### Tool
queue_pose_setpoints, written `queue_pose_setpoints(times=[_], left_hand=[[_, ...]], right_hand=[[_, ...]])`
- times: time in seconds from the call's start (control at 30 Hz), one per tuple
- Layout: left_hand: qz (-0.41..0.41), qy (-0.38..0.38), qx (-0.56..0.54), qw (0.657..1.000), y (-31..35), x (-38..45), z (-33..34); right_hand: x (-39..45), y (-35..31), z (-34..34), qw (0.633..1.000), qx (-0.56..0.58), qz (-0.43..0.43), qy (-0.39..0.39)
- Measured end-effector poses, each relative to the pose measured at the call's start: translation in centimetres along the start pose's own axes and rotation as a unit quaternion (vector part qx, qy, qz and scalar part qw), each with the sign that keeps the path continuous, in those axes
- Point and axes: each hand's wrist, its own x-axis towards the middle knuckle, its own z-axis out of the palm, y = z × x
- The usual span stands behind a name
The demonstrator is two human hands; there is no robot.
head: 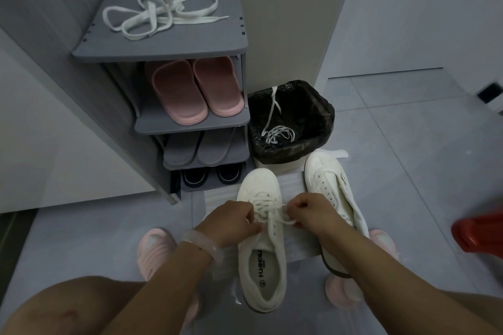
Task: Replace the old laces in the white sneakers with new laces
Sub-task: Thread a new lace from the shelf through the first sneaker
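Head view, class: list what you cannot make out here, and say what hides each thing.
- Lace ends on the near sneaker: covered by the left hand and right hand.
- Red object: blurred, cut by the right edge.
- Black shoes on the rack's bottom shelf: only toes show, dark.
- Far sneaker's heel: behind the right forearm.

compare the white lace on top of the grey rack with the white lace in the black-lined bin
The white lace on the grey rack top is wide and flat, spread in big loose loops; the white lace in the black-lined bin looks thinner, coiled in a small heap with one end trailing up over the rim. The rack-top lace lies on an open shelf; the bin lace sits in a black bag. Both are white, loose and untouched by either hand.
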Motion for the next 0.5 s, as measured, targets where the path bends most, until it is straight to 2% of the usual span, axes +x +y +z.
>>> queue_pose_setpoints(times=[0.07,0.17,0.23,0.33,0.5], left_hand=[[0.001,0.001,0.001,1.0,0.11,0.01,-0.02],[0.002,0.006,0.01,1.0,0.27,0.04,-0.05],[0.001,0.005,0.012,1.0,0.27,0.03,-0.08],[0.002,-0.003,-0.003,1.0,0.32,0.01,-0.19],[0.012,-0.004,-0.013,1.0,0.41,-0.03,-0.41]], right_hand=[[0.06,-0.22,-0.22,0.989,0.127,0.043,-0.059],[0.03,-0.35,-0.09,0.937,0.308,0.087,-0.142],[0.04,-0.42,0.13,0.922,0.341,0.094,-0.159],[0.24,-0.26,0.17,0.907,0.387,0.11,-0.129],[-0.04,-0.67,0.11,0.899,0.41,0.092,-0.124]])
